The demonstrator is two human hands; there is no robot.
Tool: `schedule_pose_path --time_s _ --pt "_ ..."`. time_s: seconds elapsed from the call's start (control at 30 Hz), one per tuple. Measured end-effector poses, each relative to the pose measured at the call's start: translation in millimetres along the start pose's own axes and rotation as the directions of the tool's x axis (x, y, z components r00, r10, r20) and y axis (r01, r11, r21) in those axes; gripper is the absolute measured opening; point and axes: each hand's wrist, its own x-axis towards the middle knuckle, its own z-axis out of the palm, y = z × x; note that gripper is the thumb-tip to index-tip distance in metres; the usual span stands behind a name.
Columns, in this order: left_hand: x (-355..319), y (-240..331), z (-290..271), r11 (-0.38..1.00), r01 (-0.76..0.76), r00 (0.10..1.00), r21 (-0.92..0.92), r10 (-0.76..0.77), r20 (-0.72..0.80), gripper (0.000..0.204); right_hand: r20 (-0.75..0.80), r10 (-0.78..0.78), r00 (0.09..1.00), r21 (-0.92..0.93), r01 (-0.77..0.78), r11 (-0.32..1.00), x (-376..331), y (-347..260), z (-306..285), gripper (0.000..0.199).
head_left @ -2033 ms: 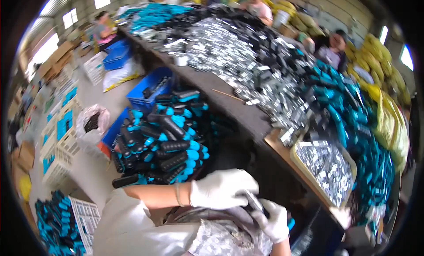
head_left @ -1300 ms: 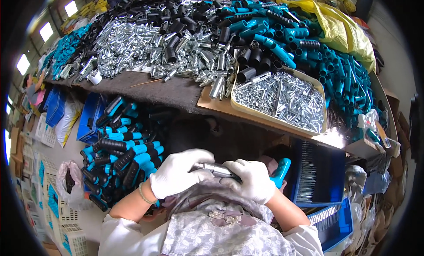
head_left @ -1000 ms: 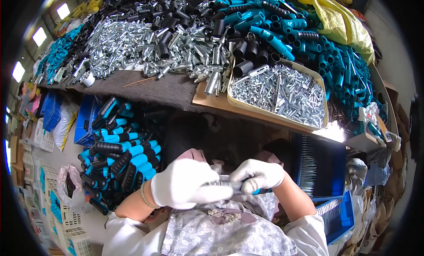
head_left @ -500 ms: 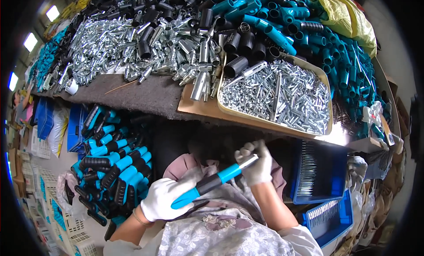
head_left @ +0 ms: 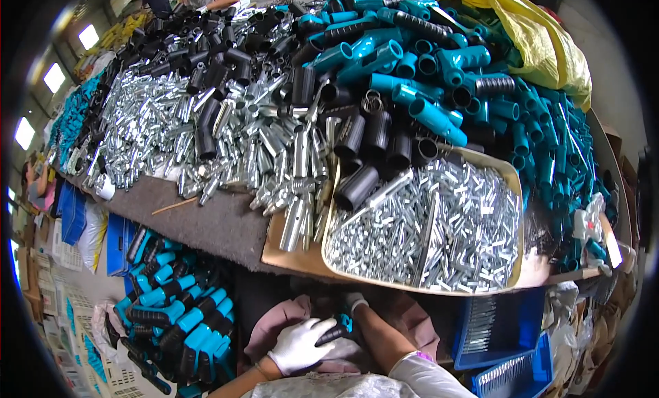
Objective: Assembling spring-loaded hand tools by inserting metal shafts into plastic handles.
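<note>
Head view: below the counter's (head_left: 206, 223) near edge, the white-gloved left hand (head_left: 300, 345) curls around a ribbed black-and-blue handle (head_left: 335, 331) over the lap — the right hand's (head_left: 353, 303) grip I cannot tell.

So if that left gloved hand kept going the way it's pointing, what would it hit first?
Most likely the right hand: the left hand points up and rightward along the black-and-blue handle both grip. Depth is hard to judge.

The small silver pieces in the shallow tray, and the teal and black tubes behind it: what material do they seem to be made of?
The small silver pieces look like bright plated metal, probably steel: they glint sharply. The teal tubes and black tubes look like moulded plastic or rubber: matt, evenly coloured, thick-walled. The tray looks like tan cardboard or board.
</note>
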Motion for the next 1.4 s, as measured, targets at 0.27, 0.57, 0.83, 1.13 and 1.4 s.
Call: schedule_pose_path --time_s 0.27,0.57,0.83,1.13,1.4 --pt "12.4 -5.0 9.8 0.995 0.094 0.993 0.010 -0.095 0.068 0.051 -0.171 -0.107 0.979 -0.147 0.082 0.986 58.0 31.1 76.1 0.030" --pt "69.3 51.2 44.8 0.985 -0.078 0.995 0.154 0.088 -0.055 0.050 -0.885 -0.298 0.359 -0.285 0.088 0.954 45.8 137.0 40.8 0.045" --pt "63.0 -43.8 79.4 0.991 0.131 0.985 -0.003 -0.130 0.109 0.043 -0.417 -0.021 0.909 0.631 0.306 0.713 -162.5 -167.9 -263.9 0.032" --pt "78.9 -55.1 96.6 0.996 0.078 0.995 -0.042 -0.074 0.071 0.035 -0.441 0.192 0.877 0.682 0.188 0.707 -150.2 -171.6 -250.4 0.025" --pt "83.9 -54.3 112.3 0.987 0.154 0.987 -0.044 -0.151 0.056 0.027 -0.599 0.302 0.741 0.597 0.163 0.786 -131.8 -166.5 -219.9 0.020"
